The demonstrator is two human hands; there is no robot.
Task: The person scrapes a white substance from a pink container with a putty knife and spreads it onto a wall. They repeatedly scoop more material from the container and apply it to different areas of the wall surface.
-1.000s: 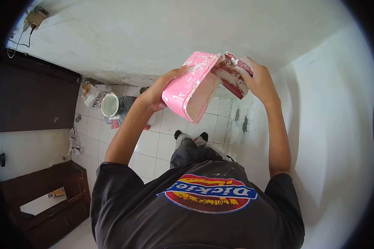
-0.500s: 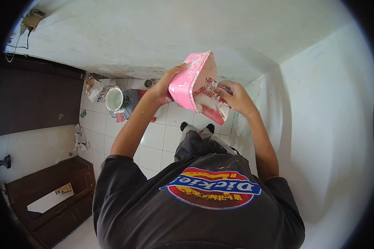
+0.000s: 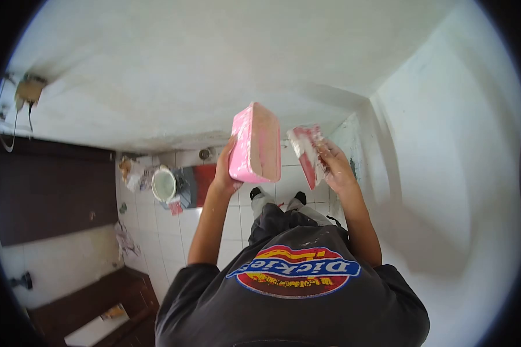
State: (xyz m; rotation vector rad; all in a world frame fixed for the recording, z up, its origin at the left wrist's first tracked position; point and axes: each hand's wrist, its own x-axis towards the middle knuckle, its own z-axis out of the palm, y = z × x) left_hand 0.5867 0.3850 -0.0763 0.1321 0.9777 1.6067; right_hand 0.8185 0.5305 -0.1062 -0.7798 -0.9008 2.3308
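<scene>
My left hand (image 3: pixel 226 169) grips a pink plastic tub (image 3: pixel 242 144) by its side, its open mouth tilted toward the right. Whitish paste coats the tub's inside and smears its rim and outer wall. Just to the right, my right hand (image 3: pixel 337 168) is closed on a red putty scraper (image 3: pixel 308 165), with pale paste crusted over its blade. A gap separates the scraper from the tub. My right fingertips are partly hidden behind the scraper.
A wall (image 3: pixel 214 63) rises in front, meeting another at the right corner. On the tiled floor (image 3: pixel 173 243) stand a pale bucket (image 3: pixel 164 185), a small round tin (image 3: pixel 204 154) and a plastic bag (image 3: pixel 138 178). A dark cabinet (image 3: pixel 121 292) sits lower left; a socket with cords (image 3: pixel 30 92) hangs upper left.
The scraper has come out of the tub and now sits apart from it. My left hand has lowered the tub slightly and turned it more upright in view.
</scene>
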